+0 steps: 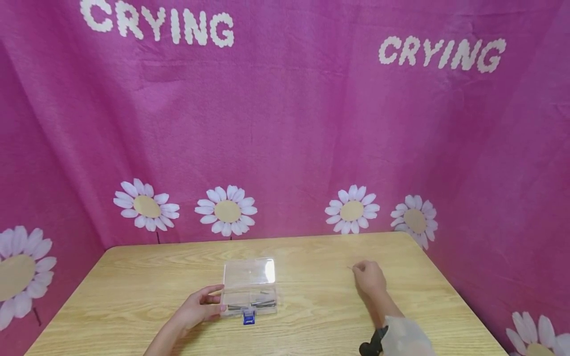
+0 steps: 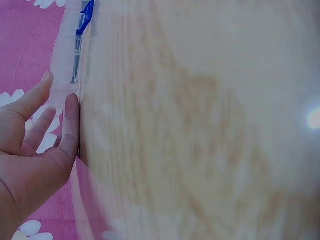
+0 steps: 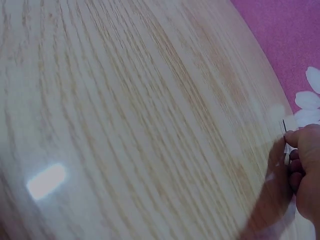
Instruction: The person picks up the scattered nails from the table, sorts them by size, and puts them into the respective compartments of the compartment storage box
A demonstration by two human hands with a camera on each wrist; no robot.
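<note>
Right now the left hand point(image 1: 196, 309) rests on the wooden table point(image 1: 133, 287) with its fingers straight and relaxed, fingertips touching the left wall of the clear plastic box point(image 1: 249, 289). It grips nothing; the flat contact looks meant to steady the light box so it does not slide. In the left wrist view the thumb point(image 2: 70, 125) lies flat along the box edge, other fingers spread loose.

The box sits at about 6 o'clock on the table, near the front edge, lid point(image 1: 249, 271) tipped open toward 12 o'clock. A blue latch point(image 1: 248, 319) hangs at its front. Thin dark metal pieces point(image 1: 260, 301) lie in the front compartment; probably pins or needles, too small to tell.

The right hand point(image 1: 368, 278) is well apart from the box, out at about 3 o'clock from it, fingers curled with thumb and forefinger pinched on a thin pin point(image 1: 349, 267). The right wrist view shows the same pinch: a short dark sliver point(image 3: 284, 126) sticks up past the fingertips point(image 3: 295, 137). A fingertip pinch suits something this slim, which a fuller grasp would lose. Hand sits low, close to the tabletop; whether the pin touches the wood I cannot tell.

A black wrist strap point(image 1: 373, 346) shows at the right sleeve. Pink daisy-print cloth point(image 1: 285, 148) backs the table.
</note>
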